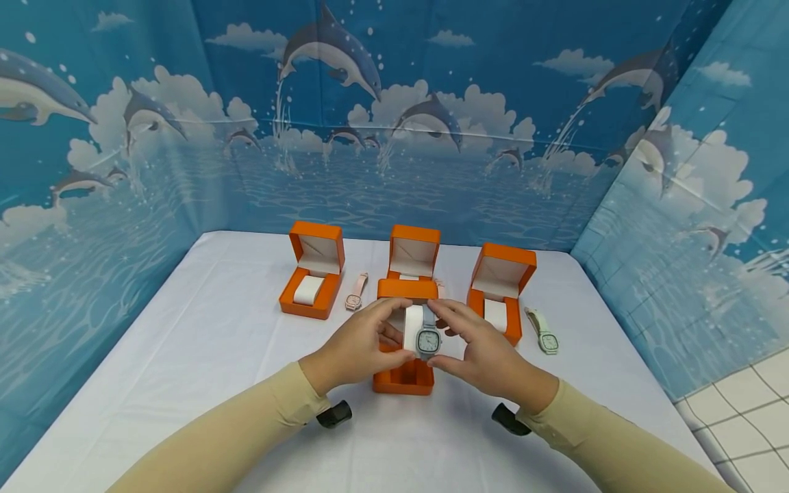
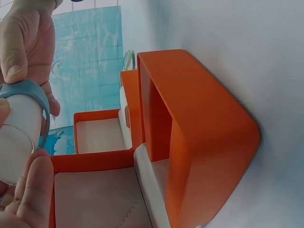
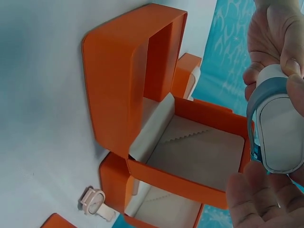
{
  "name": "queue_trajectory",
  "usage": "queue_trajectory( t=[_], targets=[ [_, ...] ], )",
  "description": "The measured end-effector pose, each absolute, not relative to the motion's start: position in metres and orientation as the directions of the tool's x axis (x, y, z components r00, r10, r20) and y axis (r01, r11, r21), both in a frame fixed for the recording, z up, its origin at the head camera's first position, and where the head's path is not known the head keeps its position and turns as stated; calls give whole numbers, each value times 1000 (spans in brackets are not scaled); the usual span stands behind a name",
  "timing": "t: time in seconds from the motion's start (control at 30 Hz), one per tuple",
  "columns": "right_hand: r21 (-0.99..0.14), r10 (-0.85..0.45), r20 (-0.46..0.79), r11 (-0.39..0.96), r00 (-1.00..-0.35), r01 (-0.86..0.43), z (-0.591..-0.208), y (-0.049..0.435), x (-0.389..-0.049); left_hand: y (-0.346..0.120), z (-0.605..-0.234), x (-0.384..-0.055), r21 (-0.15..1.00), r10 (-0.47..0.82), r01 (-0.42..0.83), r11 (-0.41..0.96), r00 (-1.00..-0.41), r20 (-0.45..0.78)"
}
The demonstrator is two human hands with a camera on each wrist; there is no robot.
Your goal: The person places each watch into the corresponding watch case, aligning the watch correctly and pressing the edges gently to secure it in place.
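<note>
Over an open orange watch box (image 1: 403, 385), both hands meet at a white watch cushion (image 1: 412, 329) and a wristwatch (image 1: 428, 340) with a blue-grey strap. My left hand (image 1: 360, 342) grips the cushion from its left side. Thumb and fingers of my right hand (image 1: 493, 352) pinch the watch at the top and bottom of its strap. In the right wrist view the strap (image 3: 267, 92) loops around one end of the cushion (image 3: 281, 137). The box's base compartment, seen in the left wrist view, holds no cushion; its lid (image 2: 95, 199) stands raised.
Behind stand three more open orange boxes, at left (image 1: 311, 305), middle (image 1: 414, 236) and right (image 1: 511, 257), with white cushions. A pink watch (image 1: 354, 301) lies beside the left box, a green watch (image 1: 547, 342) beside the right one. Another pink strap (image 1: 440, 288) shows partly hidden near the middle.
</note>
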State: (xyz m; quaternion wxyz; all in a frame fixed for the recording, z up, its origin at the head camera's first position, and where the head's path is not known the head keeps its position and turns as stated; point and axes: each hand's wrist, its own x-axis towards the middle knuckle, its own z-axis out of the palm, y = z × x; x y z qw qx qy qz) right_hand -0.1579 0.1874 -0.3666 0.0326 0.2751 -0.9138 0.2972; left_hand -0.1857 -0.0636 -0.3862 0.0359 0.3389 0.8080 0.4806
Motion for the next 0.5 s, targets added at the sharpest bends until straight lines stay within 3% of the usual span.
queue_trajectory(
  t=[0.5],
  targets=[
    [-553,-477,212,661,-853,-507,-368,186,-160,-66,-385,-187,798,602,513,318,-759,248]
  ],
)
